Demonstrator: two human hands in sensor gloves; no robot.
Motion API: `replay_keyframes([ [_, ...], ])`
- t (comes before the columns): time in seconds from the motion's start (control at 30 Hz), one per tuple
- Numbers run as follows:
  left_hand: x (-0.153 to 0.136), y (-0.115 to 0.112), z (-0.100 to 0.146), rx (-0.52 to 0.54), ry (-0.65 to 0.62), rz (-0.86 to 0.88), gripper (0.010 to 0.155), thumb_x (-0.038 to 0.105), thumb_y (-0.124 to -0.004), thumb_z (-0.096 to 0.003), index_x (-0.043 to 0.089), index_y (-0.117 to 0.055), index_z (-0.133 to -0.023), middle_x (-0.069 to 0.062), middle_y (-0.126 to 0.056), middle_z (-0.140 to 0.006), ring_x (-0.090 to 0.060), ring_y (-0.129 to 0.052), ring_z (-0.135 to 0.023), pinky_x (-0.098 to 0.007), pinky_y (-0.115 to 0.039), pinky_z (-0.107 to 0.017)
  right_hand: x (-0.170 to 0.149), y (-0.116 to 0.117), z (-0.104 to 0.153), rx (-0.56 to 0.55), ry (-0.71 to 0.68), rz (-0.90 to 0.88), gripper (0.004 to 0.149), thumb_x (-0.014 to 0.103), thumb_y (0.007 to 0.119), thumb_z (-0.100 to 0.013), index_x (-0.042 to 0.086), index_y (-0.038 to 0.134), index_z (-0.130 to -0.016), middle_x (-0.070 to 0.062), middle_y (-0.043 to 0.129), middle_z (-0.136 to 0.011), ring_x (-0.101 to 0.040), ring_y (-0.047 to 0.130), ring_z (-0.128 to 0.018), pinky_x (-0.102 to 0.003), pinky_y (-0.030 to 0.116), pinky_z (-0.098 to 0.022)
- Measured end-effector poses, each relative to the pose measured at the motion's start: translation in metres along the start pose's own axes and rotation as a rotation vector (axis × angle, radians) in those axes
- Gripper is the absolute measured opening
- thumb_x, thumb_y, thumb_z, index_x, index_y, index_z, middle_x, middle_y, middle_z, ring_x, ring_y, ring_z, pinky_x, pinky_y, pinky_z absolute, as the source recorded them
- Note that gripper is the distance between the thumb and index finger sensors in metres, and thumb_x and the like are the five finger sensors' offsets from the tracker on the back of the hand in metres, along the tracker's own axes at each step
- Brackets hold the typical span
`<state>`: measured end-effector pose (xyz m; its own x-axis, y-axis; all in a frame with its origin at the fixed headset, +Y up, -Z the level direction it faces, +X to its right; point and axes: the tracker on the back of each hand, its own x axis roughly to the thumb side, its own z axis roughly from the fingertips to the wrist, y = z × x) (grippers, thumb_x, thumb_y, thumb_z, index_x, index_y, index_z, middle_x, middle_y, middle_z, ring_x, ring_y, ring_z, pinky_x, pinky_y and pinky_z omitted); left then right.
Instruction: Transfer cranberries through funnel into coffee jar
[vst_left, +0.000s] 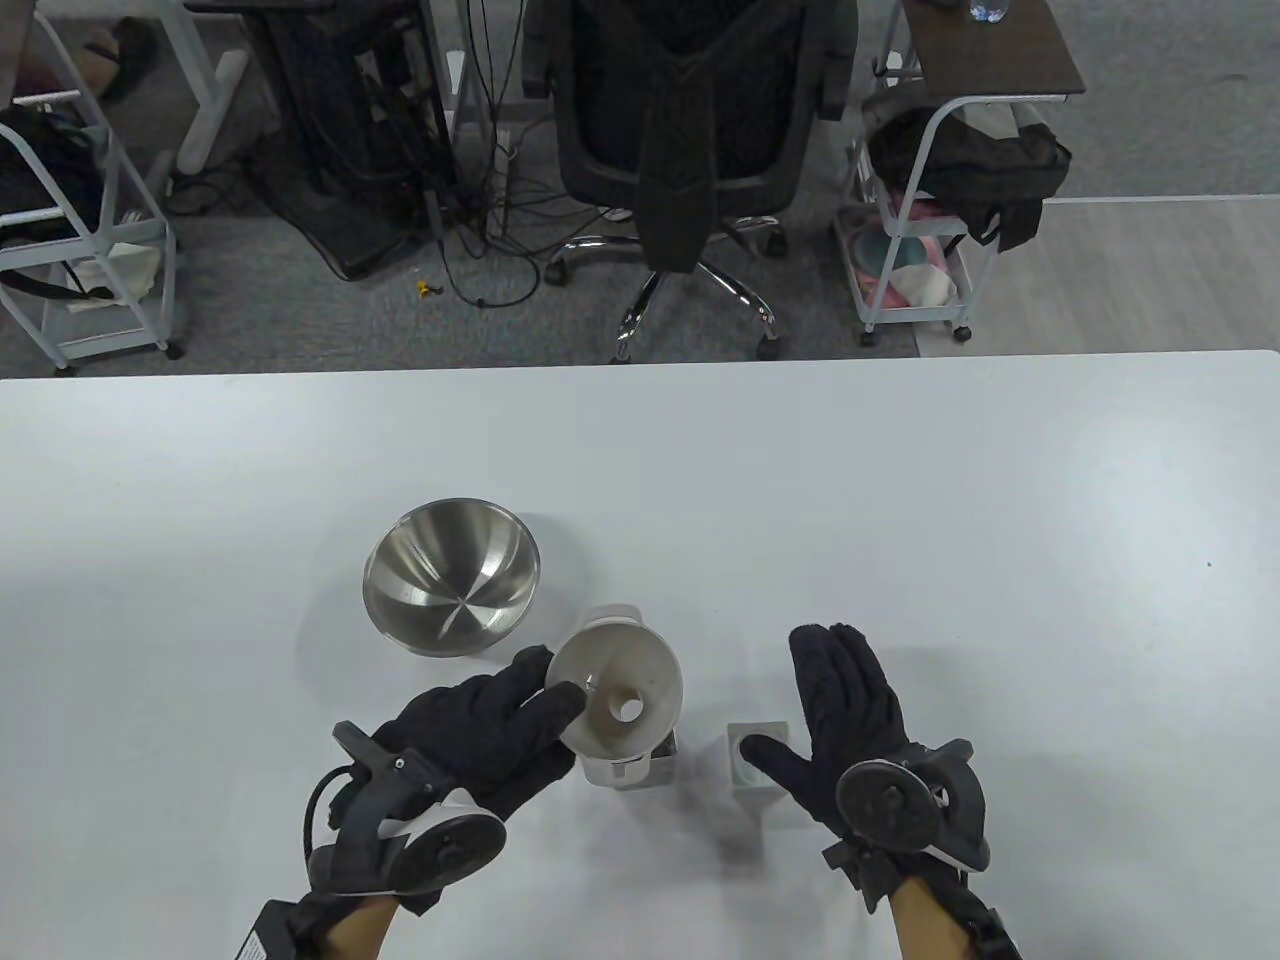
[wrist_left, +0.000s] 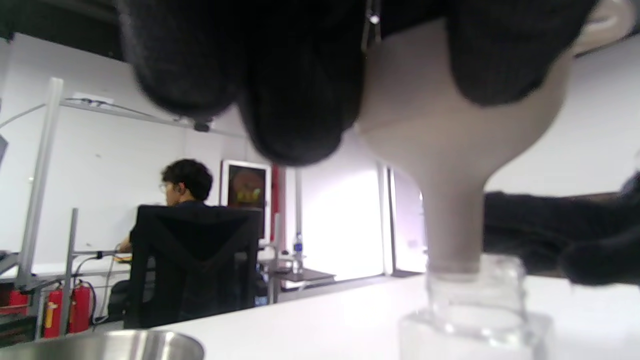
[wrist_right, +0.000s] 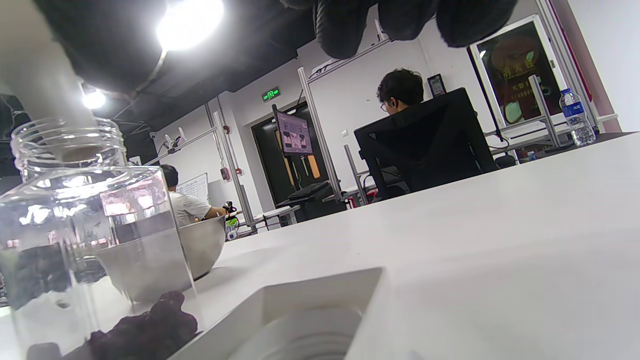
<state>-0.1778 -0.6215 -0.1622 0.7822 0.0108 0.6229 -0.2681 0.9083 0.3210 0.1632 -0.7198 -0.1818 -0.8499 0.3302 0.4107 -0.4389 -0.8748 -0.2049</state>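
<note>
My left hand (vst_left: 550, 690) grips the rim of a beige funnel (vst_left: 618, 700), tilted a little. Its spout sits in the mouth of a clear square jar (vst_left: 640, 770). In the left wrist view my fingers (wrist_left: 295, 100) lie on the funnel's cone (wrist_left: 440, 130) above the jar neck (wrist_left: 475, 295). In the right wrist view, dark cranberries (wrist_right: 150, 320) show in the bottom of the jar (wrist_right: 75, 215). My right hand (vst_left: 815, 705) is open and flat to the right of the jar. Its thumb lies over the white square lid (vst_left: 757, 775).
An empty steel bowl (vst_left: 450, 580) stands just behind and left of the jar, and shows in the right wrist view (wrist_right: 200, 245). The lid (wrist_right: 310, 320) lies with its threaded inside up. The white table (vst_left: 1000, 520) stretches right and back. A black office chair (vst_left: 690, 130) stands behind it.
</note>
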Motion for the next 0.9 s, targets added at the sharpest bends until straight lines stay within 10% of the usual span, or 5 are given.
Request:
replay_keyframes([
  [0.3, -0.052, 0.01, 0.003, 0.071, 0.19, 0.228, 0.056, 0.059, -0.078, -0.0481, 0.032, -0.075, -0.098, -0.013, -0.086, -0.097, -0.024, -0.105, -0.057, -0.041, -0.088, -0.041, 0.0, 0.0, 0.001, -0.003, 0.001, -0.001, 0.1, 0.064, 0.074, -0.053, 0.011, 0.021, -0.119, -0.023, 0.044, -0.121, -0.058, 0.043, -0.11, -0.068, 0.053, -0.073],
  [0.9, -0.15, -0.054, 0.003, -0.11, 0.659, 0.371, 0.056, 0.058, -0.076, -0.0512, 0.023, -0.082, -0.094, -0.021, -0.099, -0.08, -0.025, -0.108, -0.033, -0.035, -0.09, -0.023, -0.002, -0.001, 0.001, -0.004, 0.007, -0.004, 0.1, 0.064, 0.074, -0.053, 0.011, 0.021, -0.119, -0.023, 0.044, -0.121, -0.058, 0.043, -0.11, -0.068, 0.053, -0.073],
])
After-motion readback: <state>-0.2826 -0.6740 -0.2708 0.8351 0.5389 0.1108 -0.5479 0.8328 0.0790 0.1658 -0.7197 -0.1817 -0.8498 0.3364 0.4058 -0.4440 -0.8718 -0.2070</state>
